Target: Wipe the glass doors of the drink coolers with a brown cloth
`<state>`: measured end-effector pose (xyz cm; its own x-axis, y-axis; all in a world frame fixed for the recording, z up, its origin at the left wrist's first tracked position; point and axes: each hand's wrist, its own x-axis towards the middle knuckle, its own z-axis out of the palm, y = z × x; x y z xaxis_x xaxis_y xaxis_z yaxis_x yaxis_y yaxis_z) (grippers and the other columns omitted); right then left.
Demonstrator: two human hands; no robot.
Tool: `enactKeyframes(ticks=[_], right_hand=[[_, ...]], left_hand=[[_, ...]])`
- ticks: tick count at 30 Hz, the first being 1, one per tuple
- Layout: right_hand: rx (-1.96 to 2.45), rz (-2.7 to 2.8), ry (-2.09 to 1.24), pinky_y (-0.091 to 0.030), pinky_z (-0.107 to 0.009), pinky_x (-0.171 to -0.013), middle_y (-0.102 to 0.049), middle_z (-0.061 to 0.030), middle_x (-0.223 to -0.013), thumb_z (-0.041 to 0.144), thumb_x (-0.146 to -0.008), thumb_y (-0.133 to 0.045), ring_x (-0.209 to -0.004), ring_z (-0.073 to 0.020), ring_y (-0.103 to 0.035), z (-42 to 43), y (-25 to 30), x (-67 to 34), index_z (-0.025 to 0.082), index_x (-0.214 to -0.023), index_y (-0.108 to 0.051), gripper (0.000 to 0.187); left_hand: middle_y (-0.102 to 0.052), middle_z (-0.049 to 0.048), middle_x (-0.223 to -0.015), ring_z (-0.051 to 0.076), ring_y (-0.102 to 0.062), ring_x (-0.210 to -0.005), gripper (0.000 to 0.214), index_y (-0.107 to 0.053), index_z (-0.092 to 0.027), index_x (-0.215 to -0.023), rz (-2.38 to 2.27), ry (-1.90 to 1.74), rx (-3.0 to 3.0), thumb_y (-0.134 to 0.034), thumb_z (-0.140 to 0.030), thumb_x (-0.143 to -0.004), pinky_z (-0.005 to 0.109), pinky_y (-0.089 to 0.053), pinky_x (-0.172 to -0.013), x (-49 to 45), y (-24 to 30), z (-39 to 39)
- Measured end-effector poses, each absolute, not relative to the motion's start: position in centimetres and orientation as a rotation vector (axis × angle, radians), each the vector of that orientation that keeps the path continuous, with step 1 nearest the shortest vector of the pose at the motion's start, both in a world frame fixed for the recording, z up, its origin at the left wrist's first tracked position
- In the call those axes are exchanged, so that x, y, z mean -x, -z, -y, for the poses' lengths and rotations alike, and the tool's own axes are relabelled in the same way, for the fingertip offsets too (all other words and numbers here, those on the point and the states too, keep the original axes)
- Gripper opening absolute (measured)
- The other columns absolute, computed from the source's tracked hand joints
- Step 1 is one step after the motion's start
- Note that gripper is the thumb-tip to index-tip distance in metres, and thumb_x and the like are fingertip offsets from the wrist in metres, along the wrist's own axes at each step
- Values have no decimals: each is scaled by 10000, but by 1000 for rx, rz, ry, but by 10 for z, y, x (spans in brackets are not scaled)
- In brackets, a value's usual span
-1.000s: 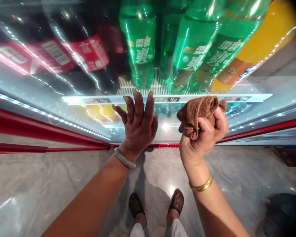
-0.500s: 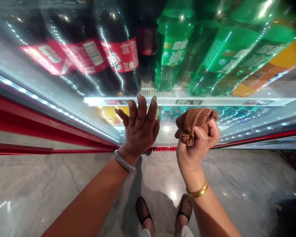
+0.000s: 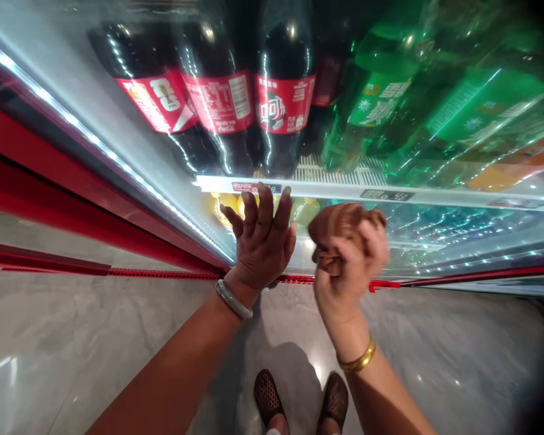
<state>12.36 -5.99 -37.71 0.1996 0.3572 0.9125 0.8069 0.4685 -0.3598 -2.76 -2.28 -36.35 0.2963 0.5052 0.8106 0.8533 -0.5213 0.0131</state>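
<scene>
The shelf (image 3: 344,171) ends at a white price strip (image 3: 335,192), which crosses the view and dips slightly toward the right. Cola bottles (image 3: 284,109) stand close together behind its left part; a strip of ribbed shelf shows between the nearest of them and the green bottles (image 3: 376,99) farther right. On the left, a light strip (image 3: 63,115) and a red frame (image 3: 49,196) slant down toward the left wrist, bounding the room on that side. Below the wrists lies bare grey floor (image 3: 95,356), with two dark shoes (image 3: 268,396) at the bottom of view. The left hand (image 3: 263,244) is raised, back toward the camera, fingers spread and grip released; its fingertips overlap the price strip in view, though contact cannot be confirmed. A grey bangle (image 3: 233,300) rings that wrist. The right hand (image 3: 358,260), somewhat blurred, is clenched around a brown cloth (image 3: 335,226), bunched above the curled fingers and located just below the price strip in view, to the right of the left hand. Whether the cloth touches any surface cannot be determined. The right forearm, wearing a gold bangle (image 3: 360,360), angles up and inward from the lower right.
</scene>
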Motion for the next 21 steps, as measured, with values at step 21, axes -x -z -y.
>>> enactKeyframes(ticks=[21], right_hand=[[759, 1486, 777, -513, -506, -1132, -658, -41, -1314, 236, -921, -717, -1330, -285, -540, 22, 362, -118, 277, -1188, -667, 275]], left_hand=[[107, 121, -1728, 364, 104, -1603, 759, 3, -170, -1672, 1119, 1169, 1872, -395, -267, -1033, 665, 93, -1269, 69, 376, -3]])
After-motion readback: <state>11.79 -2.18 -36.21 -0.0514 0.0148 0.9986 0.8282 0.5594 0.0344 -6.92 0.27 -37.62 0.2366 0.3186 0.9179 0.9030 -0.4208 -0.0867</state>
